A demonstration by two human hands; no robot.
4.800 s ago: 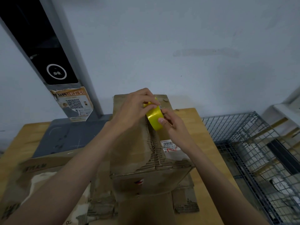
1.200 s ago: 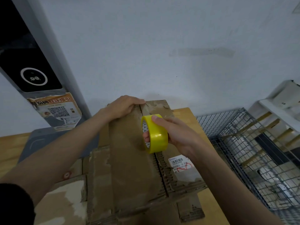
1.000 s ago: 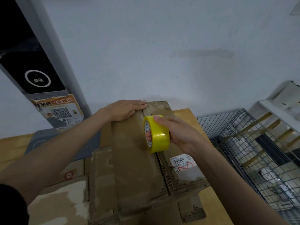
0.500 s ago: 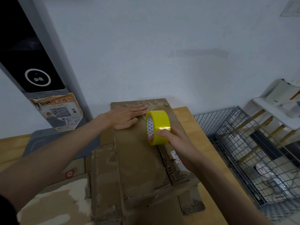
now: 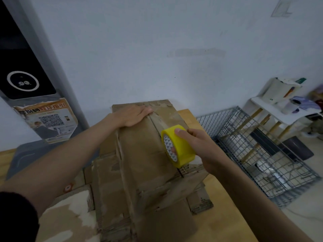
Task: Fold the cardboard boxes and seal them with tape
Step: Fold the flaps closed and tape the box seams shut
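Left hand point(image 5: 133, 114) lies flat on the far end of the cardboard box point(image 5: 139, 154), fingers straight and pressed down right beside the centre seam. Right hand point(image 5: 201, 149) grips the yellow tape roll point(image 5: 178, 145), thumb over the rim and fingers curled through the core, the roll standing on edge on the seam. A strip of tape point(image 5: 158, 120) runs from the roll up toward the left fingertips. Box rests on the wooden table point(image 5: 225, 215).
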